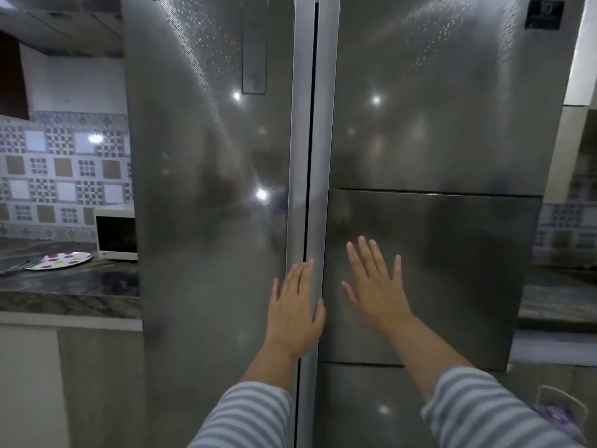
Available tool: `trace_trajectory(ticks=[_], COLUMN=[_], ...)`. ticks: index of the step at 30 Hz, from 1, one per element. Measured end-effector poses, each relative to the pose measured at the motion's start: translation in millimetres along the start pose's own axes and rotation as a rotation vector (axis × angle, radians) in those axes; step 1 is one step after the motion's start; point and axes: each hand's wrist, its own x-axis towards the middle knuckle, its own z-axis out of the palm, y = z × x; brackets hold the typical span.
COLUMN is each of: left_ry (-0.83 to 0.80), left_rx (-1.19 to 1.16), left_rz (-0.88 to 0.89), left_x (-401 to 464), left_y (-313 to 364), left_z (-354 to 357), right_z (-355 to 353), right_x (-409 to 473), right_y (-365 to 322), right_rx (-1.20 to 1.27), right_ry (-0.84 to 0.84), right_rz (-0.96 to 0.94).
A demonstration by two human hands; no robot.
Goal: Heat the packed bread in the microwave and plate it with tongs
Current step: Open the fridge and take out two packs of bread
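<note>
A tall steel two-door fridge point(213, 189) fills the view, both doors closed. My left hand point(295, 308) lies flat with straight fingers over the left door's edge handle by the centre seam. My right hand point(376, 286) is spread flat against the right door's middle panel point(452, 270). Neither hand holds anything. A white microwave point(114, 232) stands on the dark counter at the left, its door closed. In front of it lies a white plate point(59, 260) with coloured dots, and metal tongs point(16, 266) rest beside the plate. No packed bread is in view.
A dark marbled counter point(71, 282) runs along the left under a patterned tile wall. A second counter point(555, 302) shows to the right of the fridge. A clear container with something purple point(560, 412) sits at the lower right.
</note>
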Motion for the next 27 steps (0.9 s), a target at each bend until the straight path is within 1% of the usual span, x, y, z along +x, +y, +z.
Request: trace_trajectory(ticks=[4,5,9,10,13,17,21,24,27], left_ry=[-0.037,-0.028,0.028,0.038,0.008,0.019,0.026,0.053,0.043], left_rx=[-0.112,-0.138,-0.225,-0.271,-0.383,-0.311,-0.290,-0.262,-0.270], left_rz=[-0.089,-0.106,-0.159,-0.176,-0.245,-0.286,-0.322,-0.320,-0.316], left_x=[22,30,69,76,88,94,96,97,97], left_y=[-1,-1,3,5,12,14,16,17,18], left_z=[52,66,105,112,126,136,139,140,137], right_z=[45,57,76,79,85,91,94,93,92], right_x=[31,42,87,96,117,131,132,133,132], right_y=[29,36,53,56,62,68,68,68,68], right_rx=[-0.126,-0.140,-0.166,-0.170,-0.178,-0.206,-0.207,-0.205,-0.205], right_ry=[0.034,0.081,0.210,0.217,0.272,0.289,0.287,0.278,0.255], right_rz=[-0.070,-0.110,-0.251,-0.278,-0.341,-0.390,-0.387,-0.387,-0.385])
